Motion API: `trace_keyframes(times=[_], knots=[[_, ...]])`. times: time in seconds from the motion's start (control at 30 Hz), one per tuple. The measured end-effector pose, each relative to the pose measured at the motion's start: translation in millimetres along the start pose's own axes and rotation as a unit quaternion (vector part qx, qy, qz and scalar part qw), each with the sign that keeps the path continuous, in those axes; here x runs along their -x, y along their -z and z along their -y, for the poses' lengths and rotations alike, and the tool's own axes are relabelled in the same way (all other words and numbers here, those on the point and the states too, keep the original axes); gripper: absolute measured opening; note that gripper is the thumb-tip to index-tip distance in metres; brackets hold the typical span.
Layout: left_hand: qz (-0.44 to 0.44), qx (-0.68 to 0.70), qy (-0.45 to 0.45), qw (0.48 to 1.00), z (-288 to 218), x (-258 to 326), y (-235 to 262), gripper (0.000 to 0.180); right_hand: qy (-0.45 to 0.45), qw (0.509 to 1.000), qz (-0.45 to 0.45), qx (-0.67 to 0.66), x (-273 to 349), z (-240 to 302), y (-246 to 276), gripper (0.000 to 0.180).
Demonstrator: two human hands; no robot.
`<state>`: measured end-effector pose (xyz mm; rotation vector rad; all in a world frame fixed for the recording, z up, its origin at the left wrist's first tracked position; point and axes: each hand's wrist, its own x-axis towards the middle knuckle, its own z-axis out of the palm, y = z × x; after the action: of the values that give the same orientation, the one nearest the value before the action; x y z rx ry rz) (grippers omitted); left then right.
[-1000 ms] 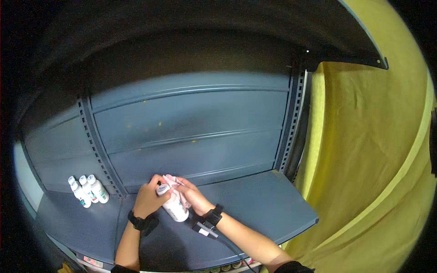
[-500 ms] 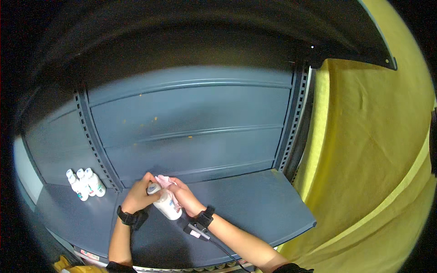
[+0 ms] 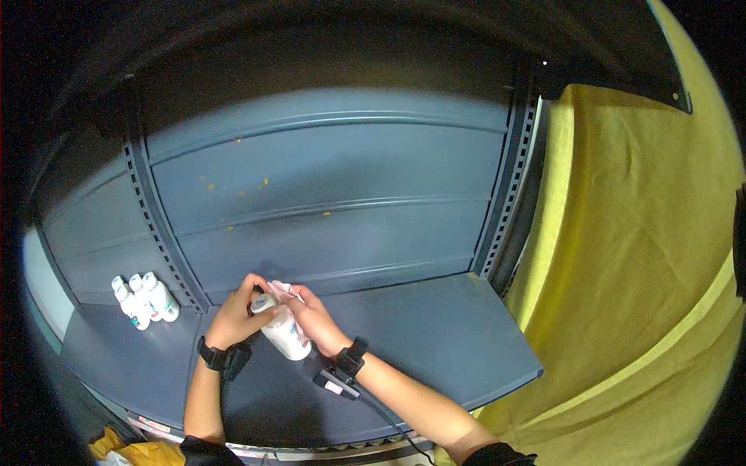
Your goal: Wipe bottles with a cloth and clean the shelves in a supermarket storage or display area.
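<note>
A white bottle [image 3: 288, 339] leans between my two hands above the grey shelf, its capped end up and to the left. My left hand [image 3: 239, 318] is closed round the capped upper end, thumb across the front. Bunched against the bottle's far right side is a pale pink cloth [image 3: 281, 290], pinched by my right hand [image 3: 316, 320]. Its fingers press the cloth to the bottle, and the fingertips are partly hidden. Black straps circle both wrists.
Several similar white bottles [image 3: 146, 300] stand grouped on the left shelf section. A black device [image 3: 336, 384] with a cable hangs by my right wrist. The grey shelf [image 3: 435, 342] meets a back panel [image 3: 334, 171]. A yellow curtain [image 3: 622, 256] hangs at right; a yellow bag [image 3: 148, 450] is lower left.
The whole view has tilted slightly, so the shelf and bottles sit higher in the picture. Both hands keep their hold on the bottle and the cloth, with little visible movement.
</note>
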<state>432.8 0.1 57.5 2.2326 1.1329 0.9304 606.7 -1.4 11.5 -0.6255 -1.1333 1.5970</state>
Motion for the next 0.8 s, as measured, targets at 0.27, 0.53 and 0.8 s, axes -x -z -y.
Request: trace_keyframes(times=[0.27, 0.53, 0.8], knots=[[-0.041, 0.016, 0.030, 0.999, 4, 8, -6, 0.040, -0.023, 0.999, -0.019, -0.021, -1, -14, -2, 0.032], [-0.188, 0.109, 0.012, 0.976, 31, 12, 4, 0.021, -0.044, 0.998, -0.025, 0.046, -1, -18, -9, 0.025], [-0.348, 0.134, -0.024, 0.928, 32, 28, 10, 0.018, -0.059, 0.995, -0.046, -0.073, 6, -28, -12, 0.033]])
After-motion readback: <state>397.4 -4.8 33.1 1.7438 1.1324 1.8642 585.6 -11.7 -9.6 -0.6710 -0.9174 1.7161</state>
